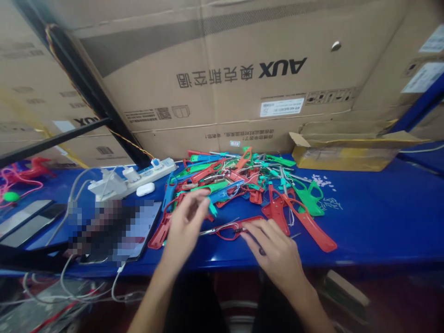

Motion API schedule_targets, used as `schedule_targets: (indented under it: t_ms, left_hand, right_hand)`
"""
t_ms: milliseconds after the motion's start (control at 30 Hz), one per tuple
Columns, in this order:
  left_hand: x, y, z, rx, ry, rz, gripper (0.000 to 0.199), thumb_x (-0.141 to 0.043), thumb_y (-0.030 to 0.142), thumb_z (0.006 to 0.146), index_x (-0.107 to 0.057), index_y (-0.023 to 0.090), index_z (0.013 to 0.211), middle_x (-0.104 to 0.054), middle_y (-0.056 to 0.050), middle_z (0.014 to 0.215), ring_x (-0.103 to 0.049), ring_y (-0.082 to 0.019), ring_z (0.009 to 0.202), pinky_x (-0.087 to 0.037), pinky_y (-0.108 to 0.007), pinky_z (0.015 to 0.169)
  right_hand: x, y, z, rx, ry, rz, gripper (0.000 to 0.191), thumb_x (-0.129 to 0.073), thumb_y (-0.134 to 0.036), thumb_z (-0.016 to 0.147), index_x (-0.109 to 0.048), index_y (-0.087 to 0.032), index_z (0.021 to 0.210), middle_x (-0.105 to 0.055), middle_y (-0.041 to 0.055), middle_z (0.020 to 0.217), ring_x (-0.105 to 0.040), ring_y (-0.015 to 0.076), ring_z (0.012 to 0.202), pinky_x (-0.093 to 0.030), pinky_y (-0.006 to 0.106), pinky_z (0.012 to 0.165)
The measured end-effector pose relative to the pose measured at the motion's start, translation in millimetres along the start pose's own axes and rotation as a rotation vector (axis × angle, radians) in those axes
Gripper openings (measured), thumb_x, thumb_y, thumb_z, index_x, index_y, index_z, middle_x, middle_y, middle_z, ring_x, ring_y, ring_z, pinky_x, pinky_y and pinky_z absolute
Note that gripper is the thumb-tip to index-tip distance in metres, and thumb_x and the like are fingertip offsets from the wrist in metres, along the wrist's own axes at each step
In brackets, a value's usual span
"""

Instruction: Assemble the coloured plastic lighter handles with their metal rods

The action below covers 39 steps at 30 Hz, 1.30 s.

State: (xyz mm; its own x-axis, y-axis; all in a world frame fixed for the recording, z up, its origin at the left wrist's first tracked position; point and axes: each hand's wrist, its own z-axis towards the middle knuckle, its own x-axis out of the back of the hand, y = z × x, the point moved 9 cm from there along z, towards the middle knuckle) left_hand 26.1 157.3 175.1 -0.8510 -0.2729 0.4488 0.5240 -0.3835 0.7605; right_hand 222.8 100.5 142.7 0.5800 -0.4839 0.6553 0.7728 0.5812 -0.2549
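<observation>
My left hand pinches a small teal plastic piece between thumb and fingers, just above the blue table. Below and right of it lies a red lighter shell with a metal tube and white wires. My right hand is closed on the handle end of this shell, and its fingers cover part of it. A small dark round part shows by the right thumb. Behind both hands is a heap of red, green and blue lighter shells. A long red shell lies right of my right hand.
An open cardboard box stands at the back right, with small pale and metal pieces before it. At left are a power strip, white cables and a tablet. Large cartons wall off the back.
</observation>
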Motion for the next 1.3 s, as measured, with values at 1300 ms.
schedule_targets:
  t_ms: [1300]
  left_hand:
    - [-45.9,0,-33,-0.333,-0.381,0.506,0.010,-0.071,0.025,0.094,-0.071,0.021,0.085,-0.069,0.001,0.088,-0.053,-0.021,0.083,-0.031,-0.035,0.075]
  right_hand:
    - [-28,16,-3,-0.151,-0.285,0.209,0.013,-0.056,-0.030,0.103,-0.067,-0.025,0.099,-0.072,0.0003,0.103,-0.068,0.0163,0.090,-0.050,0.026,0.077]
